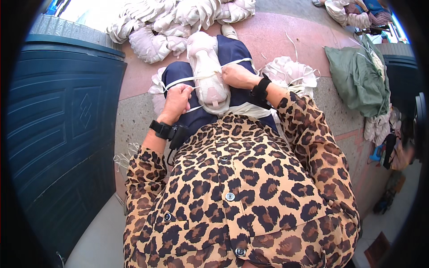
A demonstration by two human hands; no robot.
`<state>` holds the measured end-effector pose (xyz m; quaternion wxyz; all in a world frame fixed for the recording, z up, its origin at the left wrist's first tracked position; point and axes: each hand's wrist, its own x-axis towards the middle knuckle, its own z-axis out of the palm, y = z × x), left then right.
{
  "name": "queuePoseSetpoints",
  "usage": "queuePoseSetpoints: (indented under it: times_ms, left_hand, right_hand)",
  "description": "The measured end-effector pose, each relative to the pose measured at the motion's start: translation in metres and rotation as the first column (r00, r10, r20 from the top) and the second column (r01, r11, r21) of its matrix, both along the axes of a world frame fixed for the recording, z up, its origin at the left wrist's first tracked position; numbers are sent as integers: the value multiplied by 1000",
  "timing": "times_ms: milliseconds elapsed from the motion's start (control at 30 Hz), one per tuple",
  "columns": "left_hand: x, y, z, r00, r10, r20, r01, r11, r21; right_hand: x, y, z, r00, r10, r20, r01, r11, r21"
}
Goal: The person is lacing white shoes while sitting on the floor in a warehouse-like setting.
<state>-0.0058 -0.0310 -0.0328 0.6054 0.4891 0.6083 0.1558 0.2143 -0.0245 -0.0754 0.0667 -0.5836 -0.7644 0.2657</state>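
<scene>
Leopard-print fabric of the person's shirt (241, 196) is filling the lower half of the view, with both forearms rising out of it toward twelve o'clock. Each wrist is wearing a black strap. The left hand (176, 102) is closing into a fist around a white cord (183, 80), which is running taut across the lap toward three o'clock. The right hand (239, 76) is curling tightly as well, its fingers pinching the same cord where it is crossing a pale pink shoe (209, 76). That shoe is lying on the person's dark blue lap (237, 51), sole toward the body and toe pointing to twelve o'clock, right between the two hands. At three o'clock of the right hand, a bundle of white pieces (292, 73) is resting on the floor just beside the leg. A dark blue panelled door (62, 129) is standing at nine o'clock. Farther off, at twelve o'clock, a heap of pale shoe uppers (178, 20) is lying on the reddish floor (268, 35), and a green sack (357, 78) is slumping at two o'clock.
</scene>
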Motion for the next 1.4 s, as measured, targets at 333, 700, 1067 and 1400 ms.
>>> queuePoseSetpoints:
  times_ms: [333, 700, 1067, 1400]
  left_hand:
    - [-3, -2, -6, 978, 168, 127, -159, 984, -79]
    - [8, -2, -30, 987, 63, -146, -13, 947, 321]
    - [20, 1, -39, 959, 42, -280, 119, 837, 534]
    - [27, -7, -21, 877, -3, -480, 328, 733, 596]
  right_hand:
    - [4, -16, 15, 988, -151, -25, 153, 973, 171]
    - [-9, -32, 38, 960, 5, 280, -113, 922, 371]
    - [10, -18, 19, 997, -76, -16, 78, 982, 174]
    - [8, -22, 10, 983, -83, -165, 126, 956, 265]
